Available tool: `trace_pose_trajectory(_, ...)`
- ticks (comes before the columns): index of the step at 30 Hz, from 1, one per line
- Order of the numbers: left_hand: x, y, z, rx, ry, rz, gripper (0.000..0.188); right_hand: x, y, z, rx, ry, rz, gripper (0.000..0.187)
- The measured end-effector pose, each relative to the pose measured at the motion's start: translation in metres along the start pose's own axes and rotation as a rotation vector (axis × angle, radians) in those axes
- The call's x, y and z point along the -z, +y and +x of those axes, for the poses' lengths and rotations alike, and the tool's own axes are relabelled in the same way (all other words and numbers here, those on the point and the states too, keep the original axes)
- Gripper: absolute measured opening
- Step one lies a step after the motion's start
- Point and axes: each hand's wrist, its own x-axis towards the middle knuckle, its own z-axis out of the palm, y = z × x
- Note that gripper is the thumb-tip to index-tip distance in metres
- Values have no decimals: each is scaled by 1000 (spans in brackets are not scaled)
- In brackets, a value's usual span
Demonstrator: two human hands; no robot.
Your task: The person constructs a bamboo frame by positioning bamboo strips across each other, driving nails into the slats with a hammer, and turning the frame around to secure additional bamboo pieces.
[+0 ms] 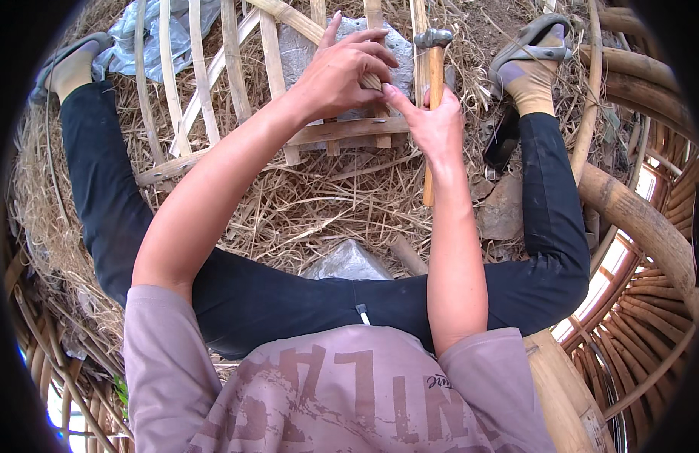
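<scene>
pointing headfirst away, the hammer [436,74] runs fore-and-aft.

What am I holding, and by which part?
Your right hand holds a hammer by its wooden handle, below the head. Your left hand holds a small tan piece between thumb and fingers; which end can't be told.

At the upper centre of the frame, the left hand [346,74] pinches a small tan piece [371,81] beside the right thumb's tip, while the right hand [440,127] grips a hammer [435,68], head up. Beneath them, a slatted bamboo frame [312,135] crosses a grey slab [298,62]. Dry straw [312,204] spreads mid-frame; a pale plastic bag [123,41] lies upper left.
</scene>
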Motion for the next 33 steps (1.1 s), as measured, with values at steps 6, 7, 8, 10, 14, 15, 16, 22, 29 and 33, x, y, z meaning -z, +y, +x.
trace_pose_trajectory(6,-1,4,1,13,48,-83,8,0,1,2,0,9,-5,72)
trace_pose_trajectory(7,0,3,0,18,33,-66,8,-1,1,1,1,10,-8,72)
trace_pose_trajectory(8,1,3,-1,22,19,-50,9,-2,0,1,1,10,-11,72)
trace_pose_trajectory(10,-1,3,-1,14,45,-50,8,-2,0,1,3,17,-19,72)
trace_pose_trajectory(14,-8,3,1,21,93,-45,5,-1,2,2,26,24,-6,74)
trace_pose_trajectory(15,-8,2,1,19,95,-46,5,-2,3,0,27,26,-7,74)
trace_pose_trajectory(16,-8,2,2,31,77,-37,4,-2,2,-2,95,68,-9,67)
trace_pose_trajectory(22,-7,0,-1,49,48,-37,5,37,-13,-59,247,160,96,25)
trace_pose_trajectory(29,-9,2,2,70,56,-30,11,49,-2,-100,427,20,-177,18)
trace_pose_trajectory(33,-11,2,1,45,86,-50,13,43,-2,-101,387,-5,-140,15)
